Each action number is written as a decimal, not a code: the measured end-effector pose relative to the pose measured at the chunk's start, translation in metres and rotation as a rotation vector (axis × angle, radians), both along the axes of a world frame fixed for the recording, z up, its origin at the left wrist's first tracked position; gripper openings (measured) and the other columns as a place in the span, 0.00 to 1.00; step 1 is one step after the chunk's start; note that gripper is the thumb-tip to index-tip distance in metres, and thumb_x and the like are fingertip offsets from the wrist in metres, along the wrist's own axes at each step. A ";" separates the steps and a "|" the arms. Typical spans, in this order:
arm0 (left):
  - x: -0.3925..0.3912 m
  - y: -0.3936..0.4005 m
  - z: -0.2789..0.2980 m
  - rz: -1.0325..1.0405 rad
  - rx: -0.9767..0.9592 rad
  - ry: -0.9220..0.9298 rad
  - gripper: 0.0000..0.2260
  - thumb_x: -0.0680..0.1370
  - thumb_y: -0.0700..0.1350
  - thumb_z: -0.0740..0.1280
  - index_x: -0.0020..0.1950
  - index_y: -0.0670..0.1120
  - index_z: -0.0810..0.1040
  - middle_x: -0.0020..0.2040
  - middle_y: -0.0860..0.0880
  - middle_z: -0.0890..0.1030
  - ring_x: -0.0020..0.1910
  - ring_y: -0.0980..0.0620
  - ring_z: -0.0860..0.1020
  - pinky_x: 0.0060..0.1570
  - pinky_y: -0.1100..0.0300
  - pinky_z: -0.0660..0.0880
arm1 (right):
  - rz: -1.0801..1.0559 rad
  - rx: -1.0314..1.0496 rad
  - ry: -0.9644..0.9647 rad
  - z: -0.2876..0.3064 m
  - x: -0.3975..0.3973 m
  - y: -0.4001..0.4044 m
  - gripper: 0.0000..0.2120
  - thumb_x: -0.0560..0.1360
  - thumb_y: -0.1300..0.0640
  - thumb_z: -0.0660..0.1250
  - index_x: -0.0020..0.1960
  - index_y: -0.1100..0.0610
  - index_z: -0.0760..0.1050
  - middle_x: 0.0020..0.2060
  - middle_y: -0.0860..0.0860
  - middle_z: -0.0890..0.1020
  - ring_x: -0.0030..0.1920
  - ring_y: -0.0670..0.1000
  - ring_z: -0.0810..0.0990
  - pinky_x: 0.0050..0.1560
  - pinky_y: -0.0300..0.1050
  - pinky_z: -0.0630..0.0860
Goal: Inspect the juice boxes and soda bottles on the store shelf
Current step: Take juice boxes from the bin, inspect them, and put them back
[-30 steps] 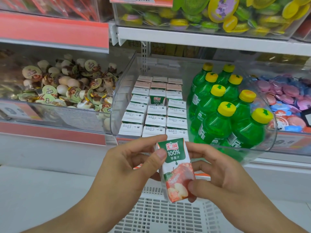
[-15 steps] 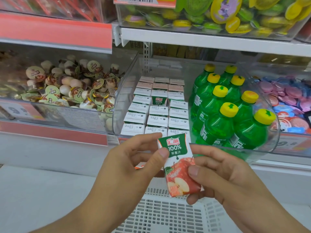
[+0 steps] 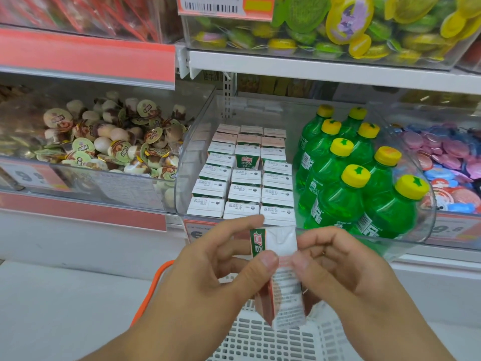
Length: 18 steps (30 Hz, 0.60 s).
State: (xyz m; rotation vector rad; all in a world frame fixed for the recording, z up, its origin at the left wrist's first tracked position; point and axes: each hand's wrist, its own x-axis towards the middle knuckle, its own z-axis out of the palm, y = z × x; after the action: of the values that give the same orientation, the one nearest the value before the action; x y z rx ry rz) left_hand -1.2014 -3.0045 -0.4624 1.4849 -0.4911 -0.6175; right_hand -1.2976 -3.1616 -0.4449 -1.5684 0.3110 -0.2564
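Note:
I hold a small green, red and white juice box (image 3: 282, 285) upright in front of the shelf, its white printed side toward me. My left hand (image 3: 208, 280) pinches its left edge with thumb and fingers. My right hand (image 3: 348, 277) pinches its right edge. Behind them a clear plastic bin (image 3: 190, 162) holds rows of several juice boxes (image 3: 244, 178) on its left. Several green soda bottles (image 3: 346, 178) with yellow caps stand on its right.
A bin of round jelly cups (image 3: 109, 142) sits to the left, and pink and blue round packs (image 3: 447, 168) lie to the right. The upper shelf (image 3: 312, 66) carries green and yellow sweets. A white slotted basket (image 3: 260, 337) with an orange handle (image 3: 151, 290) is below my hands.
The juice box has been rotated in my fingers: its apple-picture front now faces left and the white text side faces me. Both hands keep their hold.

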 end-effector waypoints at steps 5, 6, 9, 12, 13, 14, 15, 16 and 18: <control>-0.004 -0.004 0.001 -0.048 -0.036 0.040 0.18 0.69 0.51 0.74 0.58 0.61 0.81 0.51 0.45 0.86 0.53 0.38 0.82 0.56 0.39 0.79 | -0.039 -0.042 0.041 0.000 0.009 -0.005 0.22 0.59 0.37 0.74 0.39 0.55 0.77 0.30 0.54 0.79 0.29 0.52 0.77 0.30 0.43 0.76; -0.005 -0.004 0.001 -0.041 -0.037 0.042 0.17 0.70 0.50 0.72 0.58 0.61 0.81 0.51 0.44 0.86 0.53 0.37 0.82 0.56 0.39 0.79 | -0.036 -0.055 0.043 -0.001 0.010 -0.005 0.21 0.60 0.37 0.73 0.39 0.54 0.77 0.30 0.54 0.79 0.30 0.52 0.78 0.30 0.44 0.77; -0.004 -0.004 0.004 -0.022 -0.051 0.072 0.12 0.74 0.49 0.72 0.57 0.60 0.82 0.51 0.44 0.86 0.53 0.36 0.82 0.55 0.41 0.80 | 0.010 -0.081 0.042 -0.003 0.010 -0.006 0.17 0.59 0.41 0.75 0.41 0.50 0.78 0.34 0.51 0.80 0.33 0.51 0.78 0.33 0.44 0.77; -0.001 -0.003 0.006 -0.023 -0.090 0.126 0.12 0.75 0.48 0.71 0.57 0.57 0.82 0.51 0.43 0.86 0.52 0.39 0.83 0.52 0.46 0.81 | 0.080 -0.061 0.022 -0.004 0.008 -0.008 0.15 0.59 0.45 0.77 0.43 0.47 0.78 0.38 0.48 0.82 0.35 0.50 0.78 0.34 0.43 0.77; -0.001 -0.003 0.006 -0.024 -0.098 0.134 0.13 0.73 0.47 0.70 0.57 0.57 0.82 0.51 0.43 0.86 0.52 0.40 0.84 0.52 0.46 0.82 | 0.094 -0.056 0.017 -0.004 0.007 -0.008 0.16 0.58 0.46 0.77 0.44 0.46 0.79 0.39 0.48 0.82 0.36 0.50 0.78 0.35 0.44 0.77; -0.001 -0.003 0.006 -0.022 -0.105 0.134 0.14 0.72 0.47 0.70 0.58 0.56 0.82 0.51 0.43 0.86 0.51 0.41 0.84 0.51 0.47 0.82 | 0.103 -0.053 0.008 -0.005 0.006 -0.008 0.16 0.58 0.47 0.77 0.44 0.46 0.79 0.41 0.48 0.82 0.37 0.50 0.78 0.36 0.45 0.77; 0.000 -0.003 0.006 -0.021 -0.109 0.129 0.13 0.74 0.47 0.71 0.58 0.56 0.82 0.51 0.42 0.86 0.51 0.42 0.84 0.51 0.47 0.82 | 0.111 -0.052 -0.004 -0.005 0.006 -0.009 0.17 0.58 0.48 0.77 0.45 0.46 0.79 0.42 0.48 0.82 0.37 0.50 0.78 0.37 0.45 0.78; 0.000 -0.003 0.006 -0.019 -0.112 0.126 0.12 0.75 0.47 0.72 0.58 0.56 0.82 0.51 0.42 0.86 0.50 0.43 0.85 0.50 0.48 0.82 | 0.120 -0.050 -0.018 -0.006 0.006 -0.009 0.17 0.58 0.49 0.77 0.46 0.46 0.79 0.42 0.48 0.81 0.37 0.50 0.78 0.37 0.45 0.78; 0.001 -0.003 0.007 -0.014 -0.114 0.126 0.14 0.74 0.46 0.70 0.59 0.54 0.82 0.50 0.42 0.86 0.48 0.45 0.85 0.47 0.51 0.83 | 0.143 -0.051 -0.049 -0.006 0.006 -0.010 0.18 0.59 0.51 0.77 0.48 0.45 0.79 0.43 0.47 0.81 0.38 0.49 0.78 0.38 0.44 0.77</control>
State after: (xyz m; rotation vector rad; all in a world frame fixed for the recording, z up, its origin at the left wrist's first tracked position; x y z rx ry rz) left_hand -1.2008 -3.0074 -0.4558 1.3275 -0.4316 -0.6786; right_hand -1.2918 -3.1715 -0.4513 -1.6243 0.1539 -0.1924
